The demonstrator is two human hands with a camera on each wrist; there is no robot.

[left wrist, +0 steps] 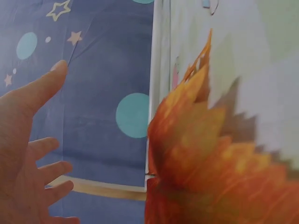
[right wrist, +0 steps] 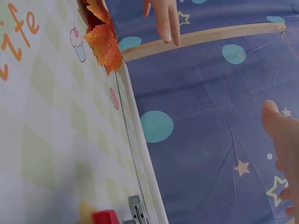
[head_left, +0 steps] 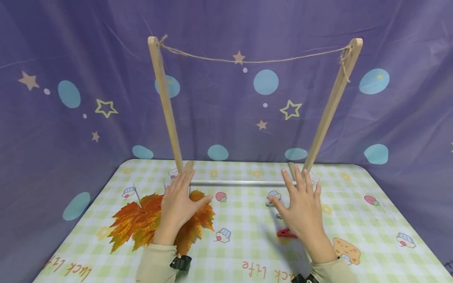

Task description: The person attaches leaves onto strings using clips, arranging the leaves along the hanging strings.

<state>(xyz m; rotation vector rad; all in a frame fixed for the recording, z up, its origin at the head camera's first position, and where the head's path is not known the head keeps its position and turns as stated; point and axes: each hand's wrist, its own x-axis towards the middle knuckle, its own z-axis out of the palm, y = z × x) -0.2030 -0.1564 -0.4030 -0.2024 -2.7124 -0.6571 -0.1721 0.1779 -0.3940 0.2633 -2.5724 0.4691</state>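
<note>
My left hand (head_left: 178, 206) is held over a pile of orange and yellow maple leaves (head_left: 132, 222), fingers spread and pointing away, palm free. In the left wrist view the leaves (left wrist: 205, 172) loom large beside it. To the right, my right hand (head_left: 304, 212) hovers with straight, spread fingers and nothing in it. Under its thumb side lie a red clothespin (head_left: 286, 233) and small grey clips (head_left: 270, 204), partly hidden by the hand. Beyond both hands stands a wooden frame, its left post (head_left: 166, 104) and right post (head_left: 332, 106) joined at the top by sagging twine (head_left: 247, 61).
A pale metal rod (head_left: 240, 182) links the frame's feet low across the back of the table. Thin stems (head_left: 137, 196) stick up from the leaf pile. A checked tablecloth (head_left: 247, 220) covers the table, and a purple curtain (head_left: 219, 114) hangs behind it.
</note>
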